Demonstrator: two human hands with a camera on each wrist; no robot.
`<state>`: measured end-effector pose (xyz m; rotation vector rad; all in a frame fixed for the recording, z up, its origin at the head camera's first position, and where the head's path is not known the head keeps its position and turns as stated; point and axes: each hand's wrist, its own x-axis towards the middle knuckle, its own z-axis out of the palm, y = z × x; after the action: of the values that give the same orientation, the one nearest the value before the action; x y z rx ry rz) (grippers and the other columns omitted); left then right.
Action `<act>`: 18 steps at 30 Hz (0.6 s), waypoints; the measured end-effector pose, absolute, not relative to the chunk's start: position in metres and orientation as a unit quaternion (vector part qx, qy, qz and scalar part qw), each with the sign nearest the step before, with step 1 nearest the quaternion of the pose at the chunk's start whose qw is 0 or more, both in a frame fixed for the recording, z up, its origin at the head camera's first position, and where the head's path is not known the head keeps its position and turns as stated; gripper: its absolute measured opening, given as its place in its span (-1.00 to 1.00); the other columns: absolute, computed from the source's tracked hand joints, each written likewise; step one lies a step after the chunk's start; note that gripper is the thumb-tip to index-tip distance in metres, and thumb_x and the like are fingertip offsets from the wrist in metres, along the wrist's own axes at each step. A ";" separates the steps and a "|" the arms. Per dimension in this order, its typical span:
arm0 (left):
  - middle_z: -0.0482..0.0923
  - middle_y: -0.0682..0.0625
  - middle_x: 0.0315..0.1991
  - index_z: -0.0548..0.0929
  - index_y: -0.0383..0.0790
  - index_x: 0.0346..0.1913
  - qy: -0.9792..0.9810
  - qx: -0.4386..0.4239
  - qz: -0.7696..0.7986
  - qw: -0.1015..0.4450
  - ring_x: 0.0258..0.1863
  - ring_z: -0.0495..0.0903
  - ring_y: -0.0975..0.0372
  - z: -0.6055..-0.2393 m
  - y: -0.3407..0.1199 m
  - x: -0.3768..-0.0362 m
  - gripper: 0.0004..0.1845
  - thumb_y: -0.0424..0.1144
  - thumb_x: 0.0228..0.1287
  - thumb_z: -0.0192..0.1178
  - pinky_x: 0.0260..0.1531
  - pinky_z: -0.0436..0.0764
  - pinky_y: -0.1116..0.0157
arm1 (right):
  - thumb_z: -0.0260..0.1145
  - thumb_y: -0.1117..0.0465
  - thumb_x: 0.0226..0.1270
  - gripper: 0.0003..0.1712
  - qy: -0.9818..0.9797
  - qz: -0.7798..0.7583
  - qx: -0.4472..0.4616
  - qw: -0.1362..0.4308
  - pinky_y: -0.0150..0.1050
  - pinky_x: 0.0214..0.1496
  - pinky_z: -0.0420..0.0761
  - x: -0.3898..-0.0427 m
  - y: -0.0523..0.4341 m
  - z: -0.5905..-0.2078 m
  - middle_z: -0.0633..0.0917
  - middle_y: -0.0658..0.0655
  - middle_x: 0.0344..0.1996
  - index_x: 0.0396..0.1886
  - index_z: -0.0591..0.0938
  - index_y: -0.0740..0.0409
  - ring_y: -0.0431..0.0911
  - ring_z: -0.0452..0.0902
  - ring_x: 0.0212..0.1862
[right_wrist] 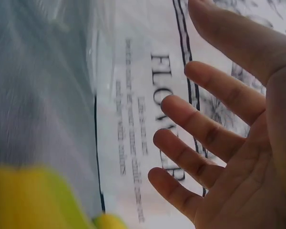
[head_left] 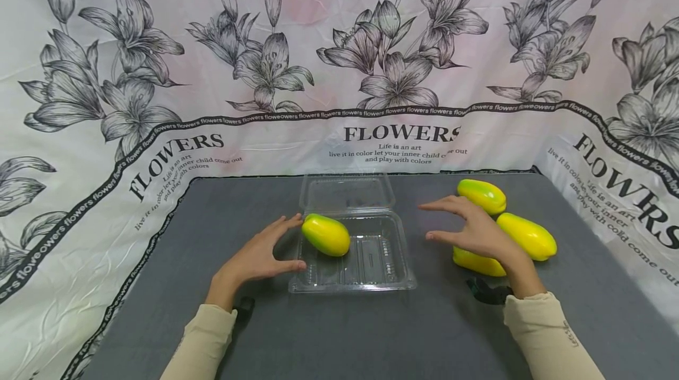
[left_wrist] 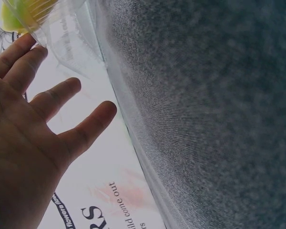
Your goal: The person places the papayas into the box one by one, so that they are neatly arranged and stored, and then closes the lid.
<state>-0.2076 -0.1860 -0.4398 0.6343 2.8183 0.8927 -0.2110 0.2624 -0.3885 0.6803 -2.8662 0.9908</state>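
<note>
Both hands open, empty: left hand (head_left: 258,256) beside clear box (head_left: 371,277), right hand (head_left: 474,230) over three loose mangoes (head_left: 527,236) (one mango (head_left: 326,234) boxed, lid up).

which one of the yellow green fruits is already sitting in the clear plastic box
The fruit at the left end of the open clear container, beside the left hand. The other three lie on the table by the right hand.

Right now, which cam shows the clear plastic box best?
Head view: the whole clear box shows, lid open, one mango lying inside at its left end. Left wrist catches only a corner past the fingertips. Right wrist is blurred; I can't make the box out there.
</note>
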 end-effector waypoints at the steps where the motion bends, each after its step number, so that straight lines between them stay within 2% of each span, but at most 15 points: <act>1: 0.01 0.19 0.55 0.11 0.27 0.50 0.930 0.210 0.295 0.058 0.56 -0.08 -0.02 -0.440 -0.186 -0.208 0.06 0.45 -0.10 0.29 0.30 0.10 -0.37 | 0.45 -0.19 0.08 -0.30 -0.923 0.319 0.215 0.016 0.24 0.25 0.34 -0.210 0.268 -0.389 0.57 0.04 0.19 0.23 0.56 -0.12 0.05 0.37 0.25; 4: 0.02 0.16 0.55 0.11 0.27 0.50 0.931 0.210 0.294 0.058 0.56 -0.07 -0.02 -0.441 -0.186 -0.208 0.07 0.46 -0.11 0.28 0.30 0.10 -0.37 | 0.46 -0.17 0.08 -0.29 -0.925 0.321 0.203 0.012 0.30 0.27 0.28 -0.206 0.283 -0.392 0.55 0.07 0.23 0.25 0.55 -0.09 0.11 0.33 0.31; 10: 0.01 0.15 0.55 0.10 0.28 0.50 0.932 0.208 0.293 0.059 0.56 -0.07 -0.02 -0.441 -0.186 -0.208 0.07 0.46 -0.11 0.28 0.30 0.10 -0.37 | 0.45 -0.12 0.12 -0.32 -0.931 0.317 0.180 0.002 0.24 0.22 0.37 -0.193 0.308 -0.393 0.51 0.03 0.29 0.26 0.52 -0.18 0.08 0.33 0.32; 15: 0.01 0.18 0.55 0.10 0.28 0.50 0.931 0.207 0.294 0.061 0.56 -0.07 -0.02 -0.440 -0.185 -0.208 0.07 0.45 -0.10 0.29 0.31 0.09 -0.37 | 0.43 -0.09 0.16 -0.36 -0.935 0.305 0.180 -0.005 0.04 0.20 0.43 -0.188 0.324 -0.391 0.54 0.03 0.25 0.26 0.51 -0.18 -0.34 0.36 0.21; 18: 0.01 0.18 0.55 0.10 0.27 0.50 0.932 0.206 0.293 0.060 0.56 -0.07 -0.02 -0.439 -0.185 -0.207 0.07 0.44 -0.10 0.30 0.31 0.10 -0.37 | 0.44 -0.07 0.15 -0.37 -0.937 0.299 0.180 -0.013 -0.10 0.18 0.49 -0.186 0.333 -0.395 0.55 0.00 0.23 0.25 0.52 -0.19 -0.52 0.33 0.13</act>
<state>-0.2074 -0.1854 -0.4389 0.6232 2.8200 0.8869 -0.1862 0.3332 -0.3948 0.5712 -2.9689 0.9476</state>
